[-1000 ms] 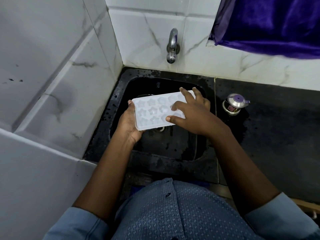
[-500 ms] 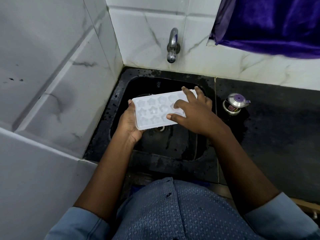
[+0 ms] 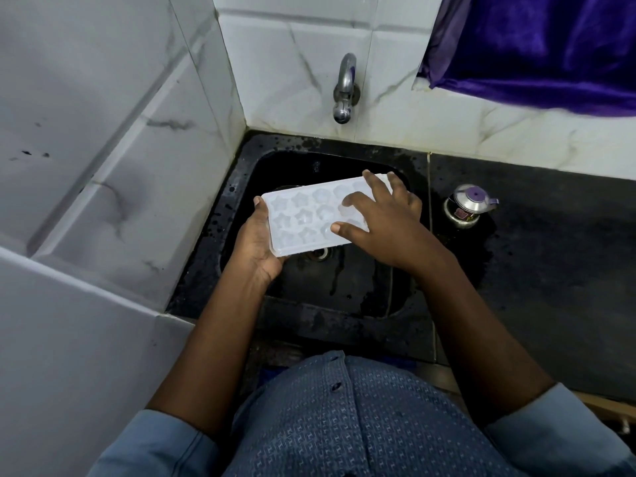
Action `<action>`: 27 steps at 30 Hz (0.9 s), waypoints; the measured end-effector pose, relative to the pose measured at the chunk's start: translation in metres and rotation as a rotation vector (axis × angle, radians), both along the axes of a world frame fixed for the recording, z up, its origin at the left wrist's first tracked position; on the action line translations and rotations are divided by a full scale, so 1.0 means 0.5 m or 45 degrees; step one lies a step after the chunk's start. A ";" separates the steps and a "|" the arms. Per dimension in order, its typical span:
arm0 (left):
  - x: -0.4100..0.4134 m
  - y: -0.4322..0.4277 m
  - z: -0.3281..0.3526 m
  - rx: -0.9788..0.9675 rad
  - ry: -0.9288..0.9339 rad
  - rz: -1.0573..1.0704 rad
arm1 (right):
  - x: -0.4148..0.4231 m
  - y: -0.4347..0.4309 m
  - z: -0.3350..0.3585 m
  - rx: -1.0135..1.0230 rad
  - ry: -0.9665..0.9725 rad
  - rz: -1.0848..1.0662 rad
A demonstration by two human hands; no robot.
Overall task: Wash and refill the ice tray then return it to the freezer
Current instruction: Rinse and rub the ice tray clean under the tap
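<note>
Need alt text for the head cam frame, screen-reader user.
A person holds a white ice tray with star-shaped cells over a black sink: the left hand grips its left end, the right hand lies across its top. A metal tap on the tiled wall above shows no running water; a steel pot stands on the counter at right.

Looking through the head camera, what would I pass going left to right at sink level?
The tiled wall → left hand → ice tray → right hand → small steel pot with a purple lid.
</note>
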State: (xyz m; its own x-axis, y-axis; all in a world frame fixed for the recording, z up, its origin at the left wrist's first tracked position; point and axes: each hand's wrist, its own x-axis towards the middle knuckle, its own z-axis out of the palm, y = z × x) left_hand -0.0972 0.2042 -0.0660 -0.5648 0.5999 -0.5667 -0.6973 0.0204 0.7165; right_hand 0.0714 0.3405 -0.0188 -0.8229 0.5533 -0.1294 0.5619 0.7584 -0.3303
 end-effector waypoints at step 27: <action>0.015 -0.010 0.002 0.037 -0.057 -0.039 | -0.022 -0.049 0.008 0.066 -0.051 0.089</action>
State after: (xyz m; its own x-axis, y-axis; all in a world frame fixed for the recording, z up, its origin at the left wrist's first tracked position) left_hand -0.0895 0.1991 -0.0649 -0.5201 0.6332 -0.5732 -0.7280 0.0223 0.6852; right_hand 0.0605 0.3160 -0.0146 -0.8546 0.5012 -0.1361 0.5188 0.8118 -0.2679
